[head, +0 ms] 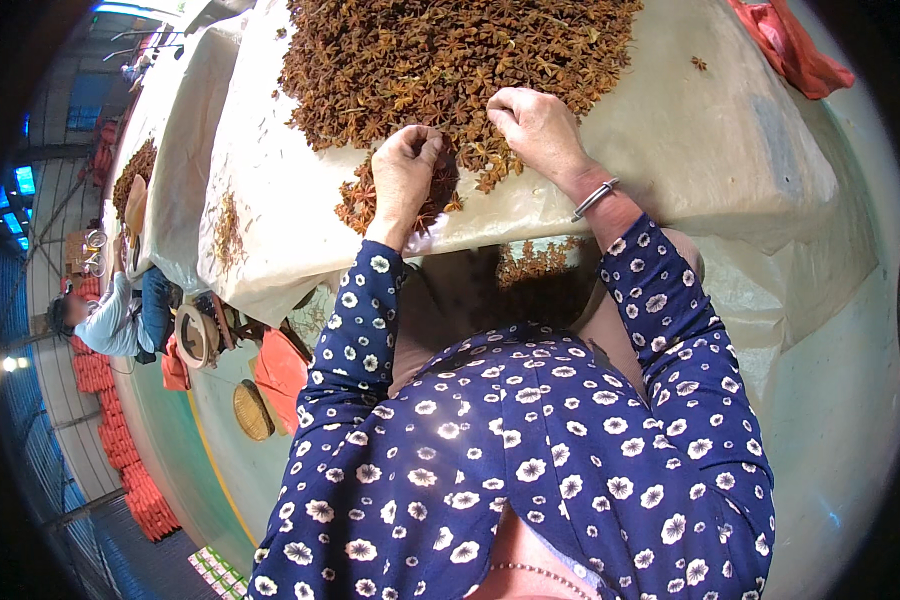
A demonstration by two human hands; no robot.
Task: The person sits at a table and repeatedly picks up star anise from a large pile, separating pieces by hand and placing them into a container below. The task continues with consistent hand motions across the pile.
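A large heap of dried star anise (pixel 450 67) covers the far middle of a table draped in pale plastic sheeting (pixel 705 165). At the heap's near edge, my left hand (pixel 407 166) has thumb and fingertips pinched together. A smaller group of star anise (pixel 356 199) lies beside and beneath that hand. My right hand (pixel 540 139), with a metal bangle (pixel 595 199) at the wrist, is over the heap's near right edge, fingers curled inward. Whether either hand pinches a piece is hidden by the fingers.
Below the table edge, more star anise (pixel 536 262) shows near my lap. Stem scraps (pixel 227 232) lie left on the sheeting; a red bag (pixel 795 49) is at far right. A seated person (pixel 112 322) works at left, near a wicker basket (pixel 253 411) and stacked red sacks (pixel 120 442).
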